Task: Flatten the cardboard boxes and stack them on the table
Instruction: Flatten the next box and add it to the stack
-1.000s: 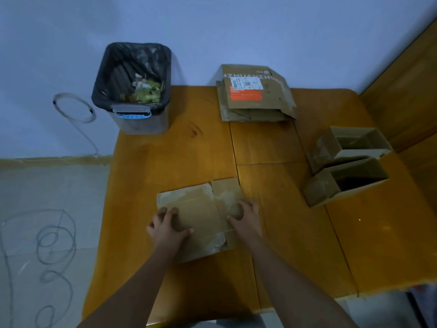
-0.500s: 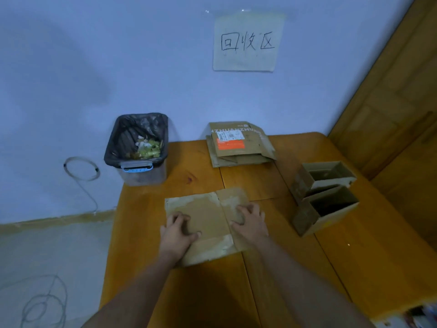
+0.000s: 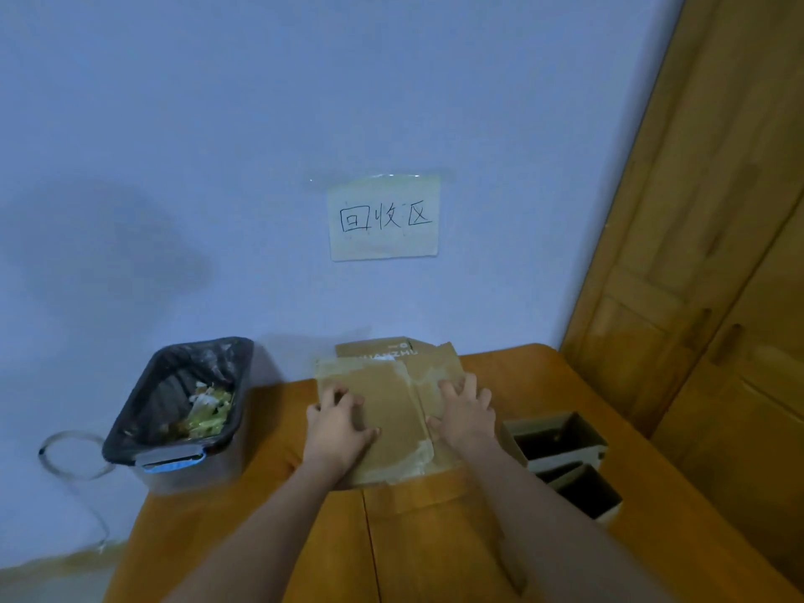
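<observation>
head view: both hands (image 3: 338, 422) (image 3: 466, 411) press flattened box (image 3: 389, 411) under "回收区" sign (image 3: 383, 217), fingers spread.

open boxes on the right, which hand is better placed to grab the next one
Right. The right hand lies flat on the flattened cardboard right beside the two open boxes; the left hand is at the cardboard's far side, nearer the bin.

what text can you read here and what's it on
"回收区": handwritten on the paper sign taped to the wall.
"HUANZHU": printed upside down on the flattened box at the table's back edge; partly hidden, likely cut off.
Blue label on the bin: too blurred to read.
</observation>
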`<move>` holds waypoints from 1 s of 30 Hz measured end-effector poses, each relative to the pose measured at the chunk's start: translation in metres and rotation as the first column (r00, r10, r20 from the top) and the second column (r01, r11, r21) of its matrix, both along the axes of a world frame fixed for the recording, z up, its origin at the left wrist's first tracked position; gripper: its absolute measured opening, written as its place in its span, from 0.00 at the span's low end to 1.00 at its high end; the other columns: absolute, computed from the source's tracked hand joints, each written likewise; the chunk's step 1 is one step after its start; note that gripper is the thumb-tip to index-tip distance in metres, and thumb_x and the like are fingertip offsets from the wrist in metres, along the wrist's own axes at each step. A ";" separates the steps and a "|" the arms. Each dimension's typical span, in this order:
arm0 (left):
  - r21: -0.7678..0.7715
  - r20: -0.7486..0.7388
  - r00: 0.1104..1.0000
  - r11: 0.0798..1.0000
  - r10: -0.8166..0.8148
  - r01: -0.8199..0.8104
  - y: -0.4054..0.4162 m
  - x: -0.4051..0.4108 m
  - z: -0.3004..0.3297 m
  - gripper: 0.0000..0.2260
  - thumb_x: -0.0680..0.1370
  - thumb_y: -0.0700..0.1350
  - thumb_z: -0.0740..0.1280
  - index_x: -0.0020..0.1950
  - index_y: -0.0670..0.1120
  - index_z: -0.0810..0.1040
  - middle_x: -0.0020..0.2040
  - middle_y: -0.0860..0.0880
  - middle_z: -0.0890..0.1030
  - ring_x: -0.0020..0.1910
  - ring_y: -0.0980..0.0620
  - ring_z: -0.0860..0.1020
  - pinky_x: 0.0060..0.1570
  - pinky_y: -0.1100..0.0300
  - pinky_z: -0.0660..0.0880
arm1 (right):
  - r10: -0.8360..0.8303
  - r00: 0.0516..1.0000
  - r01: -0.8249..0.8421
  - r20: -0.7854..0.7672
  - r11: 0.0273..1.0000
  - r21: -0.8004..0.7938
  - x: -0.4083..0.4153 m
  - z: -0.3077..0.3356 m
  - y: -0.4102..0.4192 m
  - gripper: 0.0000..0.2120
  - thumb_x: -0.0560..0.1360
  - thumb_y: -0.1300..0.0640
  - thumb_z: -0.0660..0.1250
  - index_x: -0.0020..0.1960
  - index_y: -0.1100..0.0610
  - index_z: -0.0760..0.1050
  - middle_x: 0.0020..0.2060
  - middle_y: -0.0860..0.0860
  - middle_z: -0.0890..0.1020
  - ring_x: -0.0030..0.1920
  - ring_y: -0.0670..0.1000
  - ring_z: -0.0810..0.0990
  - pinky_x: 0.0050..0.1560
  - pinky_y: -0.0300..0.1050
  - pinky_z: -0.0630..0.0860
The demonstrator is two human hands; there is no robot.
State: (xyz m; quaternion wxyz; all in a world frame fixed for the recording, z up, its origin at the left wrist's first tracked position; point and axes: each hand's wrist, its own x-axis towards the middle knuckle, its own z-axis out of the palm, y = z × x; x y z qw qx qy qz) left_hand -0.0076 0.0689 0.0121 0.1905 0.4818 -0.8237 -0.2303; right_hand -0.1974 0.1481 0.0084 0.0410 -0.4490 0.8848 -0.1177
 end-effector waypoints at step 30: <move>0.209 0.139 0.990 0.976 0.030 -0.059 -0.213 -0.184 -0.071 0.22 0.72 0.60 0.72 0.62 0.53 0.74 0.72 0.53 0.65 0.68 0.45 0.66 0.68 0.47 0.65 | 0.142 0.983 -0.160 0.119 0.974 0.161 -0.208 -0.083 -0.200 0.26 0.77 0.37 0.56 0.70 0.49 0.61 0.69 0.53 0.55 0.63 0.58 0.62 0.56 0.51 0.73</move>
